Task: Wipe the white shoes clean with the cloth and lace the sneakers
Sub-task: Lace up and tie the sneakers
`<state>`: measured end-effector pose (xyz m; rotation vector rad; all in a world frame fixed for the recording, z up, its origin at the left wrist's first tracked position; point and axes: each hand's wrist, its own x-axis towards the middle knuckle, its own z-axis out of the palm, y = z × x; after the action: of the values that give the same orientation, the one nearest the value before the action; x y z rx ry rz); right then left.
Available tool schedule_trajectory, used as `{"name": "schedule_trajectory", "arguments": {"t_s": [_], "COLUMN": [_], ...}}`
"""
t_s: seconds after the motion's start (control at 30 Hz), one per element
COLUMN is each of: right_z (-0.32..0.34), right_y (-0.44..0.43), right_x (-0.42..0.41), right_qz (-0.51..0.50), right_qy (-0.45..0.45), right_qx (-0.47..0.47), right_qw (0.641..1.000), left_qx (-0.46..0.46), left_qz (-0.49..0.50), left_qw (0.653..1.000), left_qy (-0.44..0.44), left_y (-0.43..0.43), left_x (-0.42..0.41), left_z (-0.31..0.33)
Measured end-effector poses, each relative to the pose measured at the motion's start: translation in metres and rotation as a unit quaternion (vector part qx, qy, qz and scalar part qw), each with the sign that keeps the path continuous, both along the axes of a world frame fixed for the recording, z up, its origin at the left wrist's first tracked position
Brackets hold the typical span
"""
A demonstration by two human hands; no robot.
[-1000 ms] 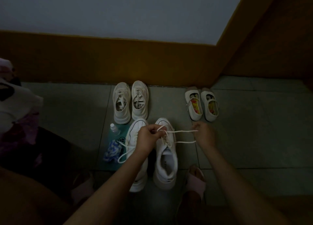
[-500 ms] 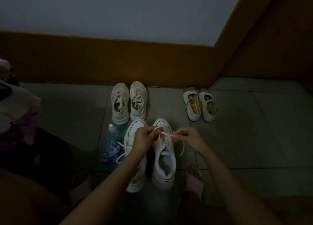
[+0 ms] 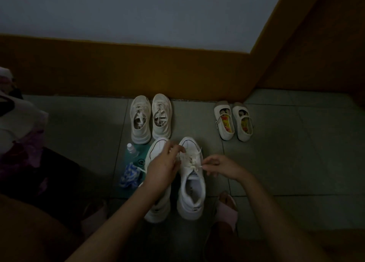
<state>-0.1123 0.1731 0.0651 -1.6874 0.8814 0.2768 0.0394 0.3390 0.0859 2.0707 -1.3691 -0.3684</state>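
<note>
Two white sneakers stand side by side on the floor tiles, toes toward the wall. The right sneaker (image 3: 191, 184) has a cream lace (image 3: 192, 159) threaded across its front. My left hand (image 3: 164, 167) hovers over the left sneaker (image 3: 158, 206), hiding most of it, and its fingertips pinch the lace near the toe. My right hand (image 3: 221, 167) pinches the lace's other end beside the eyelets. A blue-and-white cloth (image 3: 129, 175) lies crumpled left of the sneakers.
A clear spray bottle (image 3: 132, 150) lies by the cloth. A second white sneaker pair (image 3: 151, 119) and small white strap shoes (image 3: 234, 121) sit by the brown wall base. Pink slippers on my feet (image 3: 227, 208) flank the sneakers. Bundled fabric (image 3: 17, 127) lies at left.
My right hand had the lace stretched out to the right; it has come back in to the sneaker's eyelets, and the lace now lies slack. My left hand stayed at the toe.
</note>
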Motion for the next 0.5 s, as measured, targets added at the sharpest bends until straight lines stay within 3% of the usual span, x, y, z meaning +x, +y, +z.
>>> {"name": "schedule_trajectory", "arguments": {"t_s": [0.07,0.13,0.27,0.5], "right_z": [-0.002,-0.004,-0.003,-0.01], "right_y": [0.002,0.004,0.003,-0.007], "right_x": [0.001,0.001,0.0,-0.008], "right_qz": [-0.002,-0.007,0.001,0.013], "right_qy": [-0.003,-0.01,0.006,0.07], "right_qx": [-0.002,-0.004,-0.04,-0.124], "right_qw": [1.0,1.0,0.999,0.99], "left_qx": [0.023,0.061,0.158,0.194], "left_qz": [-0.111,-0.146,-0.079,-0.092], "left_qw": [0.993,0.986,0.984,0.972], "left_qy": [-0.036,-0.045,-0.032,-0.095], "left_y": [-0.002,-0.004,-0.005,-0.003], "left_x": [-0.004,-0.005,0.0,0.01], "left_z": [-0.001,-0.007,-0.012,-0.006]}}
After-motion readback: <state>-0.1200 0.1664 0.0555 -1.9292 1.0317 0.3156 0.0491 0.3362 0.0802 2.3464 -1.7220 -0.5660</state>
